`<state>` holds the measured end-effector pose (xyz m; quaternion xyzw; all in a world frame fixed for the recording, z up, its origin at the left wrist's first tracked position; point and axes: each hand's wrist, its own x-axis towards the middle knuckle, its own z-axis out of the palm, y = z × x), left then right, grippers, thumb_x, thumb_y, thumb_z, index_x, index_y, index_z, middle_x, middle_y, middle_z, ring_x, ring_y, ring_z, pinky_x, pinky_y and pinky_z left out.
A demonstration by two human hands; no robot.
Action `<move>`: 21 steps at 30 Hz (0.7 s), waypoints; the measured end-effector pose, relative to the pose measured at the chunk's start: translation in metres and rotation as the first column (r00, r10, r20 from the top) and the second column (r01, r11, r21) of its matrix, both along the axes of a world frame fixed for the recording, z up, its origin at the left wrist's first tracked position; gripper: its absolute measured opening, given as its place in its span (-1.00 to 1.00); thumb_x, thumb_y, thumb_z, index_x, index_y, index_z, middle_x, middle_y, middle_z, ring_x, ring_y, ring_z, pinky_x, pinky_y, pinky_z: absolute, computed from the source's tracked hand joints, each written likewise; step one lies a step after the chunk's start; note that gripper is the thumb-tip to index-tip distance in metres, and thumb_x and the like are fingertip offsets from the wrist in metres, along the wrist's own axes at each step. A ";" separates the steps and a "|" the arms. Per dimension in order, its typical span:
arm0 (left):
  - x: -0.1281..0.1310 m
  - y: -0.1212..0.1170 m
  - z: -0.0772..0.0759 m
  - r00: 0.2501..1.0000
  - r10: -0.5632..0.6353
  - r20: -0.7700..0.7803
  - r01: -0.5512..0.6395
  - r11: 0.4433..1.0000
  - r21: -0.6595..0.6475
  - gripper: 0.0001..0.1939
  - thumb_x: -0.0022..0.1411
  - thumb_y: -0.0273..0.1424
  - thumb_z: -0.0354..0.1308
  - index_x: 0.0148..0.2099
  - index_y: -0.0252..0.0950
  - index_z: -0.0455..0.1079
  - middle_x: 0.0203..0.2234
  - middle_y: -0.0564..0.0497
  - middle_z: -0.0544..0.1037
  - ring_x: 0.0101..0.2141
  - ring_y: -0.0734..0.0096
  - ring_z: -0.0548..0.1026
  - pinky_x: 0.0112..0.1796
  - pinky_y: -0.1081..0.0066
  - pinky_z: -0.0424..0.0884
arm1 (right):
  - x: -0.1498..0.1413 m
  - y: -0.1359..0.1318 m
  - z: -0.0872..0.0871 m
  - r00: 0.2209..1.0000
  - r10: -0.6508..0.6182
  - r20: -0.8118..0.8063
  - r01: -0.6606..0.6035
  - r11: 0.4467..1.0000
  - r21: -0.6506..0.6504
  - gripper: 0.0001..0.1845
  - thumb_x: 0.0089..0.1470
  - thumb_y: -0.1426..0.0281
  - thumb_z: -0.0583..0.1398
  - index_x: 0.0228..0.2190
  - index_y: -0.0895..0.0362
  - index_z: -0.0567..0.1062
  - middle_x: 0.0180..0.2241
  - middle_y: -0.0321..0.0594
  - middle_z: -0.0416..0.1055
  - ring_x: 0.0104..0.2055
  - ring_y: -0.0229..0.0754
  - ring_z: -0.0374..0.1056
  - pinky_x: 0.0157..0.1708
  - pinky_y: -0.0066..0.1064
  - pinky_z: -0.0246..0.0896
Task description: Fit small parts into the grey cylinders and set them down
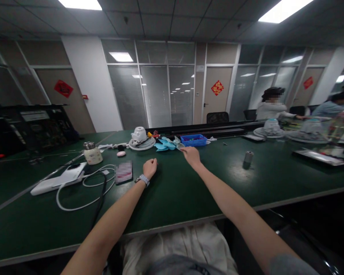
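My right hand (191, 156) reaches forward over the green table, fingers pinched at a small, pale, see-through piece (180, 145) that looks like plastic; its exact kind is blurred. Just left of that lie light-blue fan blades (164, 144). Directly behind my right hand is a blue tray (199, 142) with small dark parts inside. My left hand (150, 168), with a watch on its wrist, rests curled on the table, and nothing shows in its fingers. Beyond it sits a white fan body with its round grille (142, 143).
On the left are a phone (124, 172), a white cable (74, 209), a white device (57, 183) and a cream bottle (93, 154). A small metal cylinder (248, 157) stands to the right. Two people work at the far right among more fan parts (271, 128).
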<state>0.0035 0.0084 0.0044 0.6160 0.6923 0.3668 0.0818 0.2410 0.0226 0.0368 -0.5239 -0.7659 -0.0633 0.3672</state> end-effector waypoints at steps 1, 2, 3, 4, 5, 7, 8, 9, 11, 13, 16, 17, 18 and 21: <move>0.000 0.000 -0.001 1.000 -0.013 -0.004 0.013 1.000 -0.001 -0.59 0.23 -0.22 -0.16 -0.48 -0.25 0.43 -0.48 -0.04 0.56 -0.40 0.33 0.47 -0.40 0.48 0.23 | 0.016 0.004 0.002 0.997 -0.072 -0.037 0.073 0.997 0.009 -0.68 0.19 0.33 0.03 -0.12 0.00 0.52 -0.10 -0.24 0.47 -0.06 -0.14 0.34 0.01 -0.34 0.12; 0.000 0.001 -0.002 1.000 -0.024 -0.006 0.024 1.000 -0.001 -0.58 0.23 -0.21 -0.16 -0.47 -0.25 0.43 -0.48 -0.04 0.56 -0.40 0.33 0.47 -0.40 0.48 0.24 | 0.030 0.007 0.003 0.989 -0.131 -0.067 0.132 0.991 0.010 -0.68 0.18 0.33 0.04 -0.13 0.01 0.52 -0.10 -0.24 0.47 -0.06 -0.13 0.34 0.00 -0.34 0.13; 0.000 0.001 -0.003 0.999 -0.032 -0.007 0.032 0.999 -0.002 -0.58 0.23 -0.20 -0.15 -0.46 -0.25 0.44 -0.48 -0.03 0.56 -0.40 0.33 0.47 -0.39 0.48 0.24 | 0.041 0.010 0.003 0.981 -0.170 -0.089 0.171 0.985 0.007 -0.69 0.18 0.32 0.04 -0.14 0.02 0.52 -0.11 -0.24 0.47 -0.06 -0.13 0.34 -0.01 -0.35 0.13; 0.000 0.001 -0.003 0.999 -0.037 -0.007 0.037 0.999 -0.001 -0.57 0.24 -0.19 -0.16 -0.45 -0.25 0.44 -0.48 -0.03 0.56 -0.40 0.34 0.47 -0.39 0.48 0.24 | 0.049 0.013 0.002 0.976 -0.191 -0.104 0.192 0.981 0.001 -0.70 0.17 0.32 0.05 -0.15 0.02 0.53 -0.11 -0.25 0.48 -0.07 -0.14 0.35 -0.02 -0.36 0.14; 0.000 0.002 -0.004 0.999 -0.039 -0.007 0.039 0.999 -0.002 -0.56 0.24 -0.19 -0.16 -0.45 -0.26 0.45 -0.47 -0.03 0.56 -0.39 0.34 0.47 -0.39 0.47 0.24 | 0.055 0.015 0.000 0.973 -0.199 -0.115 0.200 0.980 -0.003 -0.70 0.17 0.32 0.05 -0.15 0.02 0.53 -0.12 -0.27 0.48 -0.08 -0.15 0.35 -0.04 -0.37 0.15; 0.000 0.002 -0.004 0.999 -0.041 -0.006 0.041 0.999 -0.003 -0.56 0.24 -0.18 -0.17 -0.44 -0.26 0.45 -0.47 -0.03 0.56 -0.39 0.34 0.47 -0.38 0.47 0.24 | 0.059 0.019 -0.004 0.972 -0.202 -0.123 0.201 0.979 -0.017 -0.71 0.16 0.32 0.07 -0.17 0.01 0.53 -0.13 -0.29 0.49 -0.10 -0.16 0.37 -0.07 -0.39 0.17; 0.000 0.002 -0.004 0.999 -0.043 -0.005 0.043 0.999 -0.003 -0.55 0.24 -0.18 -0.17 -0.44 -0.27 0.45 -0.46 -0.04 0.56 -0.39 0.33 0.47 -0.38 0.47 0.24 | 0.059 0.019 -0.006 0.971 -0.206 -0.124 0.204 0.979 -0.026 -0.72 0.15 0.32 0.07 -0.17 0.01 0.54 -0.14 -0.30 0.49 -0.12 -0.16 0.38 -0.08 -0.39 0.18; 0.000 0.001 -0.004 0.999 -0.045 -0.005 0.045 0.999 -0.005 -0.55 0.24 -0.18 -0.17 -0.44 -0.27 0.45 -0.46 -0.04 0.56 -0.38 0.33 0.47 -0.38 0.47 0.24 | 0.058 0.020 -0.007 0.969 -0.214 -0.123 0.212 0.977 -0.034 -0.72 0.15 0.32 0.07 -0.18 0.00 0.54 -0.15 -0.29 0.50 -0.13 -0.16 0.38 -0.08 -0.39 0.19; 0.001 0.001 -0.003 0.999 -0.049 -0.005 0.049 0.999 -0.008 -0.55 0.25 -0.18 -0.16 -0.44 -0.27 0.46 -0.46 -0.04 0.56 -0.38 0.33 0.47 -0.38 0.47 0.24 | 0.057 0.020 -0.007 0.964 -0.237 -0.122 0.233 0.971 -0.049 -0.72 0.14 0.34 0.07 -0.18 0.01 0.54 -0.15 -0.29 0.50 -0.14 -0.15 0.39 -0.09 -0.39 0.19; 0.002 -0.001 -0.002 0.999 -0.051 -0.004 0.051 0.999 -0.011 -0.55 0.25 -0.18 -0.16 -0.43 -0.27 0.46 -0.46 -0.04 0.56 -0.38 0.33 0.48 -0.38 0.46 0.24 | 0.057 0.019 -0.006 0.960 -0.252 -0.120 0.247 0.967 -0.058 -0.71 0.14 0.35 0.06 -0.17 0.01 0.54 -0.15 -0.28 0.50 -0.13 -0.15 0.39 -0.09 -0.39 0.19; 0.003 -0.003 0.000 0.999 -0.053 -0.002 0.053 0.998 -0.016 -0.56 0.25 -0.19 -0.15 -0.43 -0.27 0.47 -0.45 -0.04 0.57 -0.38 0.33 0.48 -0.38 0.46 0.24 | 0.058 0.019 -0.004 0.958 -0.266 -0.103 0.260 0.963 -0.070 -0.70 0.14 0.35 0.06 -0.17 0.00 0.54 -0.15 -0.26 0.50 -0.13 -0.15 0.38 -0.09 -0.39 0.19; 0.003 -0.003 0.000 0.999 -0.054 -0.001 0.054 0.998 -0.018 -0.56 0.24 -0.19 -0.15 -0.43 -0.26 0.47 -0.45 -0.03 0.57 -0.38 0.33 0.48 -0.38 0.46 0.24 | 0.058 0.019 -0.004 0.957 -0.273 -0.094 0.266 0.961 -0.072 -0.70 0.14 0.35 0.06 -0.17 0.01 0.54 -0.16 -0.25 0.50 -0.13 -0.14 0.39 -0.09 -0.38 0.19; 0.003 -0.003 0.000 0.999 -0.055 -0.001 0.055 0.998 -0.020 -0.57 0.24 -0.18 -0.15 -0.43 -0.26 0.47 -0.45 -0.03 0.57 -0.38 0.33 0.48 -0.38 0.46 0.24 | 0.058 0.019 -0.003 0.957 -0.278 -0.086 0.272 0.959 -0.074 -0.70 0.14 0.34 0.06 -0.18 0.01 0.54 -0.16 -0.24 0.50 -0.14 -0.13 0.39 -0.10 -0.37 0.20; 0.002 -0.003 -0.001 0.998 -0.056 -0.004 0.056 0.998 -0.024 -0.57 0.24 -0.18 -0.14 -0.42 -0.26 0.48 -0.45 -0.04 0.57 -0.38 0.33 0.48 -0.39 0.47 0.24 | 0.057 0.019 -0.002 0.955 -0.289 -0.070 0.284 0.956 -0.075 -0.71 0.13 0.34 0.07 -0.18 0.01 0.55 -0.17 -0.22 0.51 -0.15 -0.11 0.39 -0.12 -0.36 0.21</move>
